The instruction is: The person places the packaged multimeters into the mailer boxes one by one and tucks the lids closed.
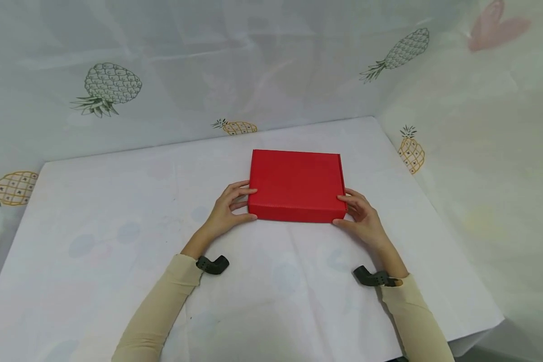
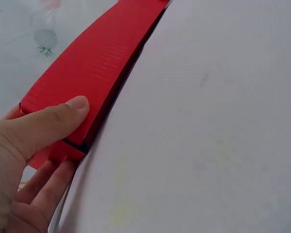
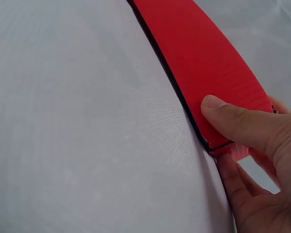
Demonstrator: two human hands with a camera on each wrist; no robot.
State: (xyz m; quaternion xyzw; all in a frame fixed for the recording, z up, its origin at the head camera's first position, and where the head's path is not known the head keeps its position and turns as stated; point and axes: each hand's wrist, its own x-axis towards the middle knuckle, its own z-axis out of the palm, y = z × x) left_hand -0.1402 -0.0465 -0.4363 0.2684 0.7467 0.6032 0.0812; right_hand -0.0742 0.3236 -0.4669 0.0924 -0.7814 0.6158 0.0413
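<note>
A flat red cardboard box (image 1: 296, 178) with its lid down lies on the white-covered table (image 1: 117, 216). My left hand (image 1: 228, 206) grips its near left corner. In the left wrist view the thumb presses the box's front face (image 2: 82, 73), and fingers (image 2: 53, 189) bend around the left end. My right hand (image 1: 362, 216) holds the near right corner in the same way. The right wrist view shows that thumb on the front face (image 3: 208, 63), with fingers at the right end, low by the tabletop.
A pale curtain (image 1: 253, 65) printed with pineapples hangs behind the table and along its right side. Each wrist wears a black band mount, one on the left (image 1: 212, 265) and one on the right (image 1: 373, 276). The table's near right corner (image 1: 498, 322) is in view.
</note>
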